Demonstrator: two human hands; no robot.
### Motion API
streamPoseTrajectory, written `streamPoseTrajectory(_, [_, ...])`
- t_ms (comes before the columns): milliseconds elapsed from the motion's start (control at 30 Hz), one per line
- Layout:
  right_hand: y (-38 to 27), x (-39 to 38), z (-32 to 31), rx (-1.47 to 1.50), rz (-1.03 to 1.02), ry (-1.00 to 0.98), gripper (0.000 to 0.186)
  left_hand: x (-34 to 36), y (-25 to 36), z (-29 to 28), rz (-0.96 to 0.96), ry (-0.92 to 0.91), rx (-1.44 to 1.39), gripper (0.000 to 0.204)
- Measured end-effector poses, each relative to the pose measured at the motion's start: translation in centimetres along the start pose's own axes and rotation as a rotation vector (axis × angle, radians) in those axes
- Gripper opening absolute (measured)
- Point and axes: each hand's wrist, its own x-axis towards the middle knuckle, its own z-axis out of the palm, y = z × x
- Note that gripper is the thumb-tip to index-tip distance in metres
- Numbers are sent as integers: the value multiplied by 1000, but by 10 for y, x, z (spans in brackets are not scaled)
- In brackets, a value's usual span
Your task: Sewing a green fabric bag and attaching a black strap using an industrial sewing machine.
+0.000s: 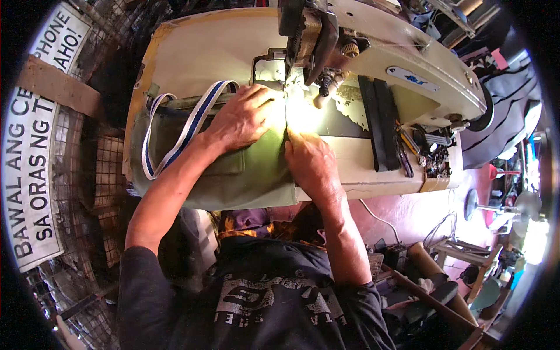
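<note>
A cream table (192,52) is filling the far middle of the scene, and a sewing machine (396,55) is standing along its far right side. Green cloth (262,169) is lying across the table's left half, hanging over the near edge, its right edge leading up to the machine's head. A white strap (195,125) with a blue stripe is looping over the cloth at left, and a black strip (382,125) is lying at right. The left hand (248,116) is resting on the cloth, fingers bent and close together, their tips disappearing in glare. The right hand (314,165) is lying nearer, at the cloth's right edge, fingers curling; whether they are pinching it, I cannot tell. Small tools (411,143) are clustering farther right. The person seems to be sewing that edge; glare is hiding the needle point. The next move is probably calling for feeding the cloth straight and flat, strap clear.
</note>
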Motion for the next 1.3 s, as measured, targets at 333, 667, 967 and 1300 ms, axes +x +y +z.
streamPoseTrajectory(333, [0, 2, 3, -60, -88, 20, 28, 1, -2, 2, 106, 57, 74, 19])
streamPoseTrajectory(667, [-2, 9, 2, -76, -120, 5, 30, 2, -9, 5, 73, 60, -37, 31])
streamPoseTrajectory(967, [-3, 9, 3, -84, -131, 37, 31, -2, -12, 8, 144, 58, -49, 22])
streamPoseTrajectory(1300, [-2, 23, 0, -48, -105, 19, 20, 6, -23, 7, 139, 56, -75, 19])
